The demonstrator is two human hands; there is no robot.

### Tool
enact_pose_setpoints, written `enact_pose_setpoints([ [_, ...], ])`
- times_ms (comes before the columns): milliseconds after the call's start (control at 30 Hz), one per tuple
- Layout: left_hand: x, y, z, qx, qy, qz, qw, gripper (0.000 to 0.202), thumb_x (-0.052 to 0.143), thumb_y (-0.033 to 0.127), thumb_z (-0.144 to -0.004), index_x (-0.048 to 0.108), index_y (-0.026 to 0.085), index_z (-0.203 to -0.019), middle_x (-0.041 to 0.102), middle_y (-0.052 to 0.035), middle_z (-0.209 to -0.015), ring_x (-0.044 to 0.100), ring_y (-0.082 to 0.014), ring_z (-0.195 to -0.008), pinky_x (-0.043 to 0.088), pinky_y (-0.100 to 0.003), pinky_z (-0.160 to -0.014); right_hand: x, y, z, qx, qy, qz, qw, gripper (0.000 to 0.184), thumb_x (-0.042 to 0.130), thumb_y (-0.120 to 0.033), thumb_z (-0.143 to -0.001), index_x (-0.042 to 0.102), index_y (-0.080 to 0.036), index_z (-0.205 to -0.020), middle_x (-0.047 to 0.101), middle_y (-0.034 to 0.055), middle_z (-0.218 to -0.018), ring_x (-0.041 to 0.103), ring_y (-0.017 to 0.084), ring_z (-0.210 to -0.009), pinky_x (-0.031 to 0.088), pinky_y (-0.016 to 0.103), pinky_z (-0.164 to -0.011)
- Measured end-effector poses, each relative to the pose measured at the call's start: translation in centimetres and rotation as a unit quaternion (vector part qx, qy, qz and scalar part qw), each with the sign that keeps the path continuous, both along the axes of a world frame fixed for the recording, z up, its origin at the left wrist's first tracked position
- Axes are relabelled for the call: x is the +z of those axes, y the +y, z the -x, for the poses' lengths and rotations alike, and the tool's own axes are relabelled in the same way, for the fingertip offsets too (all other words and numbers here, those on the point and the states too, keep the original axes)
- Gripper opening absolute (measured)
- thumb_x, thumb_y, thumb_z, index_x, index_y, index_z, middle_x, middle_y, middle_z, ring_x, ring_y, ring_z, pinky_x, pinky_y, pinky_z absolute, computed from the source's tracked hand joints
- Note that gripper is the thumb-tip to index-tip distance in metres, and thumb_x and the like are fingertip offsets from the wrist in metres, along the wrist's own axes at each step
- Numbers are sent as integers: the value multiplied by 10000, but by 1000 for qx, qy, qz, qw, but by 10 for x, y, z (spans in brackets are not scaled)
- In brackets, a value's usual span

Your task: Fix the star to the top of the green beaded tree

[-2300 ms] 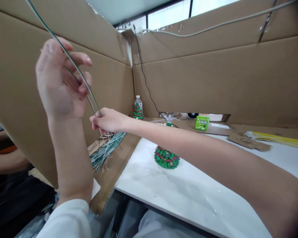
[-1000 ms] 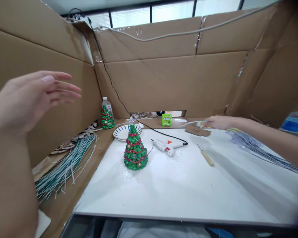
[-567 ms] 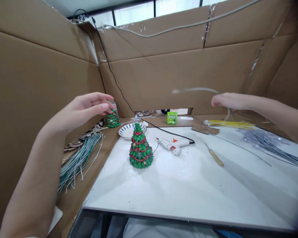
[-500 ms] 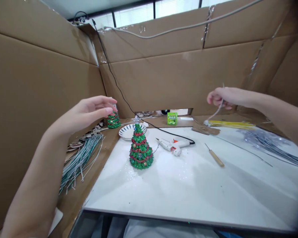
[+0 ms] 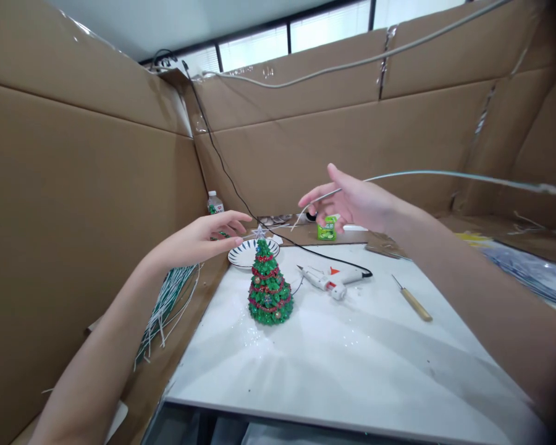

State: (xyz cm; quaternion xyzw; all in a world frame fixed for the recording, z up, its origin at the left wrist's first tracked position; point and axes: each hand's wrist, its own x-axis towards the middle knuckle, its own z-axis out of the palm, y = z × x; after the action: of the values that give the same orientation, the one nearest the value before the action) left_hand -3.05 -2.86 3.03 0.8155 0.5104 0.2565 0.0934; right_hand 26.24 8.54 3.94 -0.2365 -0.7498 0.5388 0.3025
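A small green Christmas tree (image 5: 269, 290) with red garlands, small baubles and a pale star (image 5: 259, 232) on top stands upright on the white board. Just left of the star, my left hand (image 5: 208, 235) hovers with its fingers stretched out, holding nothing. My right hand (image 5: 347, 201), palm partly turned up and thumb raised, carries a long thin pale strand (image 5: 421, 172) between its fingers. One end of the strand bends down past the fingertips; the other arcs far right over my forearm to a clear, blurred tip.
On the white board (image 5: 343, 383) lie a white glue gun (image 5: 327, 281) with a black cord and an awl (image 5: 414, 301) with a wooden handle. A striped plate (image 5: 245, 254) sits behind the tree. Bundled strands (image 5: 167, 303) lie left; a green box (image 5: 327, 230) stands at the back. Cardboard walls surround everything.
My right hand has swung left from the back right toward the middle with the strand, now stretched out long. My left hand has shifted right and lower, closer to the treetop.
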Motion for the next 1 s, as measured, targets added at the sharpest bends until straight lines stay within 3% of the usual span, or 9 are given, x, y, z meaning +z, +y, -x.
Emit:
enact_pose_setpoints([
  [200,-6,4,-6,-30,34,2,999,474,522,359,-904,443,277,-1364,589,-60,-1228,593,-174,-1042,514,-343,-910,-14,-13,18,-39,14,-39,998,743,291,-792,-802,657,-155,-692,572,94,-645,484,135,-515,336,287,-437],
  [333,-6,2,-12,-32,23,-66,997,459,552,340,-887,480,267,-1334,568,-61,-1263,567,-179,-1103,508,-325,-921,-16,-19,29,-21,28,-67,997,735,286,-788,-810,617,-161,-617,533,66,-566,461,117,-477,341,281,-445],
  [533,-1,-15,-29,-23,50,-204,977,287,643,357,-818,667,239,-1079,563,-62,-1239,539,-210,-1152,463,-371,-985,-14,-31,40,29,55,-81,995,700,306,-760,-830,609,-159,-638,529,43,-562,473,110,-486,357,265,-455],
  [767,-7,-31,-48,31,103,-269,957,311,719,413,-736,699,218,-978,586,-72,-1191,574,-228,-1087,501,-370,-891,-12,-48,42,59,81,-75,992,668,306,-727,-854,605,-155,-680,523,29,-556,486,108,-488,377,254,-470],
  [1000,-14,-27,-49,50,99,-292,950,121,625,292,-817,712,206,-819,637,-48,-1085,610,-189,-994,507,-335,-825,-16,-50,49,64,111,-87,988,576,389,-657,-872,621,-145,-743,574,36,-634,502,93,-496,401,234,-454],
])
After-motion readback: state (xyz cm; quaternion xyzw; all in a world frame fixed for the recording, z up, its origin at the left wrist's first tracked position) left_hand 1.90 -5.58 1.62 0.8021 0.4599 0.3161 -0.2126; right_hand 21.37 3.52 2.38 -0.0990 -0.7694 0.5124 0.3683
